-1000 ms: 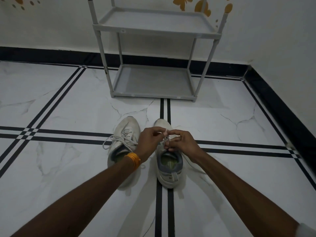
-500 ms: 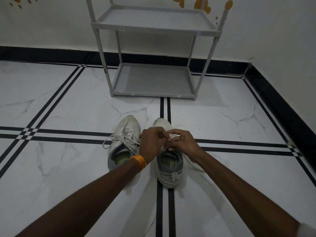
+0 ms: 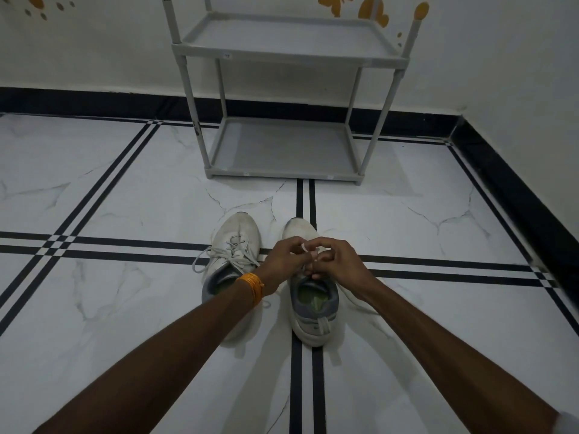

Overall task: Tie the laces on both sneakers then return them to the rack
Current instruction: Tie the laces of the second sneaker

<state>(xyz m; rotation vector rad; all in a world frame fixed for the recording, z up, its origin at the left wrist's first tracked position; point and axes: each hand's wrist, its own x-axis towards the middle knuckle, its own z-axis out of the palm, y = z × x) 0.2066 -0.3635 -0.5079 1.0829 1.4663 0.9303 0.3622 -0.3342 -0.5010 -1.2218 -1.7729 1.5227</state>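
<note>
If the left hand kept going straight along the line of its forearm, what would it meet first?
Most likely the right hand: the left hand points up and to the right, fingertips already meeting it over the right sneaker, pinching the lace. Beyond lie bare floor, then the rack; depth is unclear.

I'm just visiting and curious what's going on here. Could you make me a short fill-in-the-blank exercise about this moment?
1. Both hands, the left hand and the right hand, pinch the white lace of the sneaker on the ____ side.
2. The two white sneakers with grey collars stand on the ____, not on the rack.
3. The grey plastic rack has ____ shelves.
4. The left wrist wears an ____ band.

Missing words: right; floor; two; orange
</note>
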